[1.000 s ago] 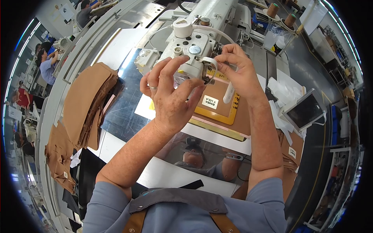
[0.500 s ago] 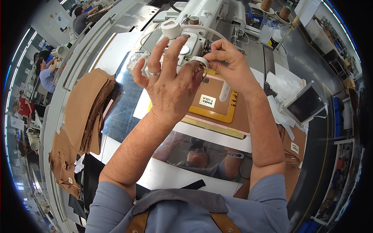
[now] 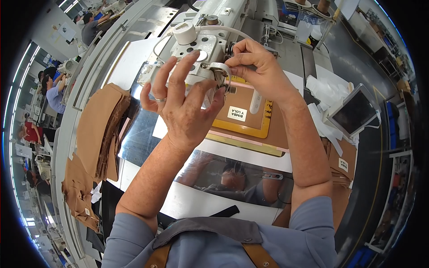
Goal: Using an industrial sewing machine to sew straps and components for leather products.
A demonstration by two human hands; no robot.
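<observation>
A white industrial sewing machine head (image 3: 208, 46) stands before me, with a curved white guard (image 3: 220, 66) at its front. My left hand (image 3: 184, 109) is at the left of that guard, its outer fingers spread over the machine head. The left thumb and index finger come together beside the metal parts under the guard; what lies between them is too small to see. My right hand (image 3: 259, 67) is right of the guard, thumb and fingertips pinched at its edge on something I cannot make out. Below both hands lies a yellow frame (image 3: 243, 130) around a brown panel with a white label (image 3: 237, 113).
Stacked brown pieces (image 3: 100, 129) lie at the left, more brown pieces (image 3: 342, 161) at the right. A screen (image 3: 354, 111) and white plastic wrapping (image 3: 326, 91) sit right of the machine. A shiny metal plate (image 3: 223, 181) lies nearer me. Thread cones (image 3: 325, 6) stand at the far right.
My left hand has drawn back slightly left and down from the guard, its index finger and thumb curling together. The right hand stays pinched by the guard. The whole view has shifted slightly.
</observation>
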